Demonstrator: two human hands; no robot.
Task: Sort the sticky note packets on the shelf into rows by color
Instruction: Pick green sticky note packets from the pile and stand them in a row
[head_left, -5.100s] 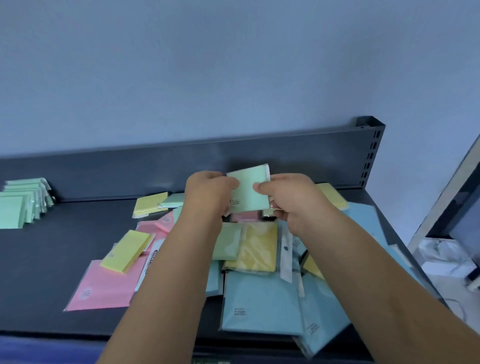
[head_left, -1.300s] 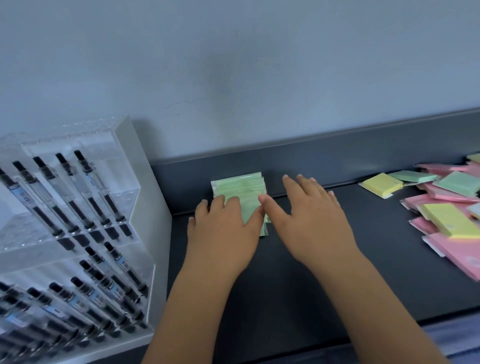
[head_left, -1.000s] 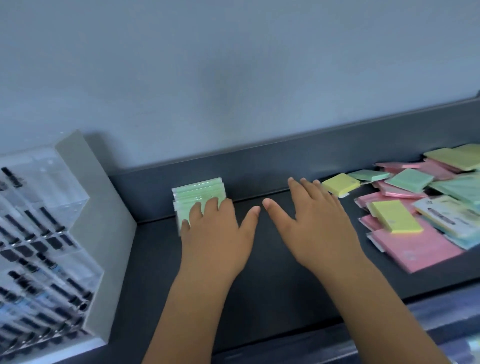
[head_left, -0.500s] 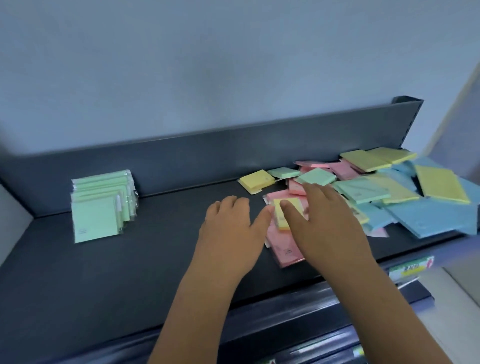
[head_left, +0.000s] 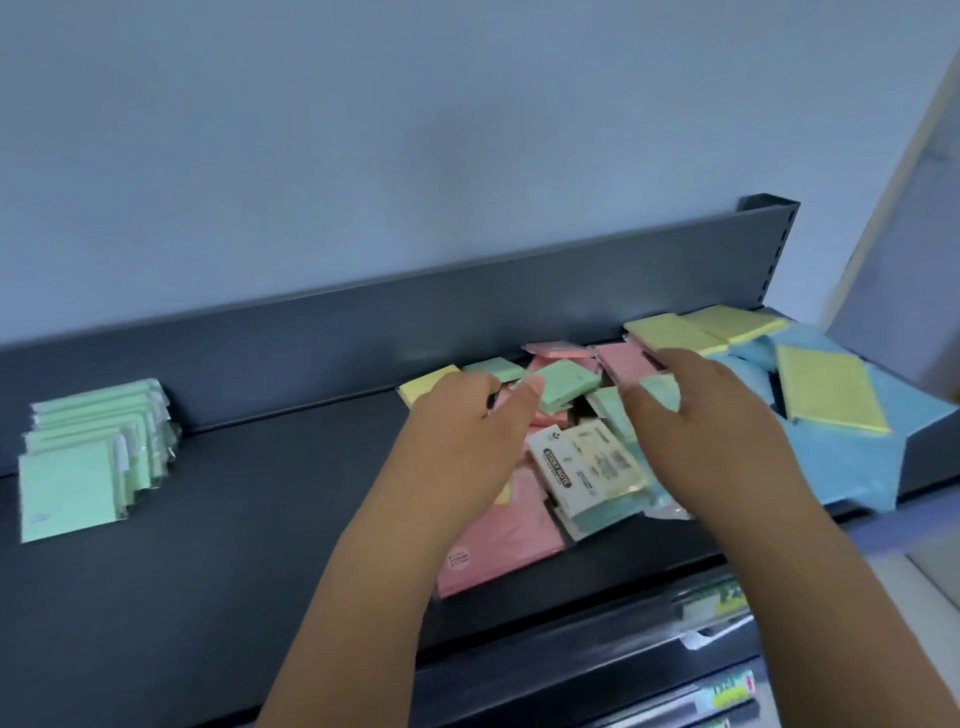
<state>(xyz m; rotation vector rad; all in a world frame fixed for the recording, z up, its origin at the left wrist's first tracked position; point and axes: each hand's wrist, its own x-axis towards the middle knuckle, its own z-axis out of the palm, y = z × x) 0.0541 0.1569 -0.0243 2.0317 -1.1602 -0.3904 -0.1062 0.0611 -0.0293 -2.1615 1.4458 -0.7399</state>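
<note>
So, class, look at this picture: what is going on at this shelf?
A person is sorting sticky note packets by color. A row of green packets stands at the left of the shelf. The left hand and right hand reach into the mixed pile on the right; neither clearly grips a packet.

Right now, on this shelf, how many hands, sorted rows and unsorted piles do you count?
Hands: 2 (left hand, right hand)
Sorted rows: 1 (green row)
Unsorted piles: 1 (mixed pile)
Total: 4
</note>
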